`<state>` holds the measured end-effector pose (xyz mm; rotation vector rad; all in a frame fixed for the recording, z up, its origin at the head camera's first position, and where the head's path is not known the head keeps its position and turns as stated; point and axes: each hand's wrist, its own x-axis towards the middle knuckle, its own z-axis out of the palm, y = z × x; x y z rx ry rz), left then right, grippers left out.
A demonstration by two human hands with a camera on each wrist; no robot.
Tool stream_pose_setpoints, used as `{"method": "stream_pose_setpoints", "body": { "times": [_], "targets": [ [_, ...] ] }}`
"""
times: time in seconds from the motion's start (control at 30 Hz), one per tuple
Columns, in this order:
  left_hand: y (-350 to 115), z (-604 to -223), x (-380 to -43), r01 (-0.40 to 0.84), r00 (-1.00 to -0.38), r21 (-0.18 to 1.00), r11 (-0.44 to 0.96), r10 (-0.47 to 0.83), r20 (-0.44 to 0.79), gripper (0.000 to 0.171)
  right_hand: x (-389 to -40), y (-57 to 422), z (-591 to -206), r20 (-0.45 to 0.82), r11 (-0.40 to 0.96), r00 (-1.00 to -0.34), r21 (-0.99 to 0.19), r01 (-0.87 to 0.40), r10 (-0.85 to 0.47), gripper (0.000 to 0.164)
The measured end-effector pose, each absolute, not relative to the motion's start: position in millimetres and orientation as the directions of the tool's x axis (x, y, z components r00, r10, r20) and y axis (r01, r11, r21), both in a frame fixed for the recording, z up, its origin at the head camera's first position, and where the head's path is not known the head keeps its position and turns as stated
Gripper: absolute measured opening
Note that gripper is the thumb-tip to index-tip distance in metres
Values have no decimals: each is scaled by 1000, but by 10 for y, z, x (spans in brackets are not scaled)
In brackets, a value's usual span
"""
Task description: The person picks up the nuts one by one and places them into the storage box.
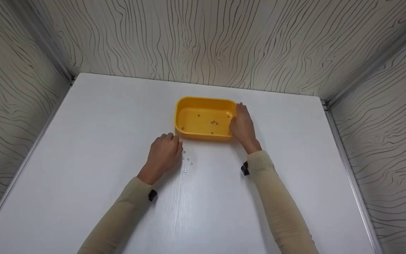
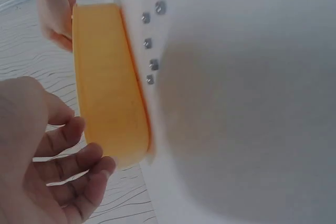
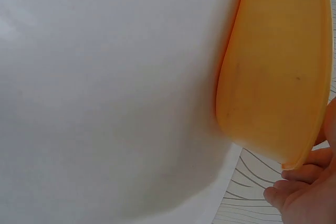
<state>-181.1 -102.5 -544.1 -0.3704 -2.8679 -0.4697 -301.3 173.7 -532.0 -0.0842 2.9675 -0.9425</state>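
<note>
Tray (image 1: 203, 136) partly behind right hand (image 1: 244, 127)

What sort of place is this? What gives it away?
Likely a small work booth, perhaps a test or recording setup: a plain white table, patterned panels around it on three sides, and grey strips running up the panel corners.

Upright yellow tray (image 1: 199, 125), small metal nuts (image 2: 154, 64) inside, others near.

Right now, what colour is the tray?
Yellow-orange, inside and out: the tray shows best in the head view.
</note>
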Motion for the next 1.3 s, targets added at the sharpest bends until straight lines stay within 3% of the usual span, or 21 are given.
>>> {"method": "stream_pose_setpoints", "body": {
  "times": [0.3,0.47,0.77,1.03,1.3],
  "targets": [
    [-993,-5627,-1614,488,-842,180,854,406,354,16,-3019,1745,-5374,-11,829,-998,-558,-42,-58,62],
    [-968,-5689,-1518,578,-788,145,803,503,355,12,-3039,1721,-5383,-6,845,-998,-532,-55,-69,60],
    [-965,-5746,-1344,607,-762,48,793,564,318,7,-3037,1637,-5432,1,879,-997,-472,-74,-83,61],
    [-1006,-5776,-1249,665,-671,-176,726,684,287,26,-3040,1628,-5426,9,892,-996,-445,-82,-87,63],
    [-1013,-5822,-1217,691,-586,-295,659,751,304,25,-3032,1643,-5419,-7,894,-997,-443,-69,-81,64]
  ]
}}
